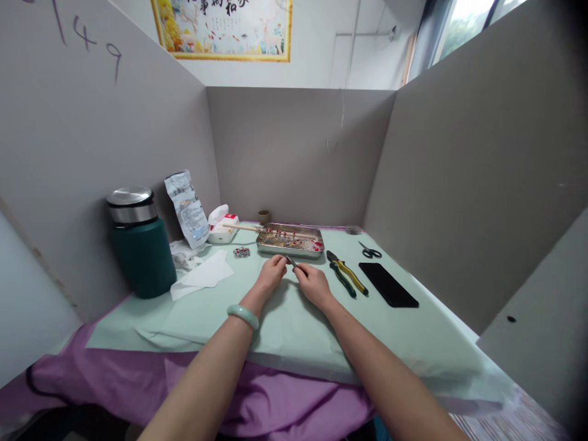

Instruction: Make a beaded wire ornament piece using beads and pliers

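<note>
Just in front of a metal tray [288, 252], both hands work close together over the pale green cloth. My left hand [272, 272], with a jade-coloured bangle on its wrist, is closed in a pinch; what lies between its fingertips is too small to make out. My right hand [314, 284] is closed around a slim dark metal tool [291, 262], its tip pointing at the left fingertips. Its kind is not clear. Red and gold-coloured small beads [294, 242] fill the tray, and a thin wooden stick [241, 227] lies across it.
Green-and-yellow pliers [348, 274], small scissors [370, 251] and a black phone [388, 285] lie to the right. On the left are a green flask [141, 251], a foil pouch [187, 208], a tissue pack [223, 229], white paper [203, 276] and a beaded cluster [241, 252]. Grey partitions [298, 153] enclose the table.
</note>
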`<control>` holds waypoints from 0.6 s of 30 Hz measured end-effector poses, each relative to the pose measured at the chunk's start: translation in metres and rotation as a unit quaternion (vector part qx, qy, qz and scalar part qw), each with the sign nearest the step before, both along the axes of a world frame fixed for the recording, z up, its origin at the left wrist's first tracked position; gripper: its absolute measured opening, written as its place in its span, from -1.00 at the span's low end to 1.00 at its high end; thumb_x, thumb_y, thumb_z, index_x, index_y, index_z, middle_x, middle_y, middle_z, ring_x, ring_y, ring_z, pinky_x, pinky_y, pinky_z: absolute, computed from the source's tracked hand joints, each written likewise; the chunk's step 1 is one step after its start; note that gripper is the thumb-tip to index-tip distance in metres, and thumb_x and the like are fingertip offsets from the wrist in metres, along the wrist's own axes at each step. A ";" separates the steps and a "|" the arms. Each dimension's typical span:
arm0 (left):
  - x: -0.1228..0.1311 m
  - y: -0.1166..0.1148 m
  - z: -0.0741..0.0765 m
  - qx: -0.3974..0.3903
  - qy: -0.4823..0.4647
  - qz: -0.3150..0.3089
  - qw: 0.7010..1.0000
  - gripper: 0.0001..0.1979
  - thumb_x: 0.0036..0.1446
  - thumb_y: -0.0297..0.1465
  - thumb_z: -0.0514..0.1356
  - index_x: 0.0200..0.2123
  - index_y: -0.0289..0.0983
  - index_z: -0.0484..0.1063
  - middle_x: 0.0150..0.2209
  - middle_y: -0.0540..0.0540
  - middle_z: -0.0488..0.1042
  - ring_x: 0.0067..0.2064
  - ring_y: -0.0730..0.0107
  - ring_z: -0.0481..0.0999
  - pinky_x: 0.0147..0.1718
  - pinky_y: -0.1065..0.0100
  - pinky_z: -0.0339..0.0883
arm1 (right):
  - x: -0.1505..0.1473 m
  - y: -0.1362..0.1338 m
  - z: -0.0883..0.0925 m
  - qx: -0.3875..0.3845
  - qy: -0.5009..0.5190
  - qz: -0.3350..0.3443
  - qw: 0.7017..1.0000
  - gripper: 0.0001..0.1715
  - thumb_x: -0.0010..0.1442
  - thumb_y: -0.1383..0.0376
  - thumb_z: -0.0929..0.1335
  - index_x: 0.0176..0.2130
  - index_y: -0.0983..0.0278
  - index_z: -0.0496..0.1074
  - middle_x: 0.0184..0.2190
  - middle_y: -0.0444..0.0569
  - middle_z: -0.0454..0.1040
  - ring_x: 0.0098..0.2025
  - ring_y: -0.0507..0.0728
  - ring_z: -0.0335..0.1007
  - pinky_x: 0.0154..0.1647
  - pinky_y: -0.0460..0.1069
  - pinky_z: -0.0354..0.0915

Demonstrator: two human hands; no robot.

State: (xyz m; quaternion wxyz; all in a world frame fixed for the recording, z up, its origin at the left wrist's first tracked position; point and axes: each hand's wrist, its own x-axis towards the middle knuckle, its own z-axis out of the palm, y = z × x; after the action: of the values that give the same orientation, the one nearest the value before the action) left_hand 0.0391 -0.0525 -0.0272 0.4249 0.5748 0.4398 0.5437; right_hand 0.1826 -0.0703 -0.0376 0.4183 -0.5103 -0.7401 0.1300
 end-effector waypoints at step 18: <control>-0.003 -0.003 0.000 -0.051 -0.069 -0.085 0.993 -0.79 0.06 -0.26 0.13 -0.41 -0.32 0.35 -0.64 0.10 0.19 -0.68 0.65 0.00 -0.70 0.52 -0.19 | 0.004 0.004 -0.001 -0.035 0.056 0.026 0.997 -0.67 0.16 0.15 0.22 -0.45 0.22 0.45 -0.56 -0.14 0.39 -0.45 0.07 0.26 -0.41 -0.09 0.09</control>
State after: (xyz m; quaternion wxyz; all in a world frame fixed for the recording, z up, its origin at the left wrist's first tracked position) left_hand 0.0362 -0.0556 -0.0268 0.5276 0.5492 0.3857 0.5209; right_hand 0.1864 -0.0664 -0.0386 0.4370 -0.4972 -0.7237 0.1952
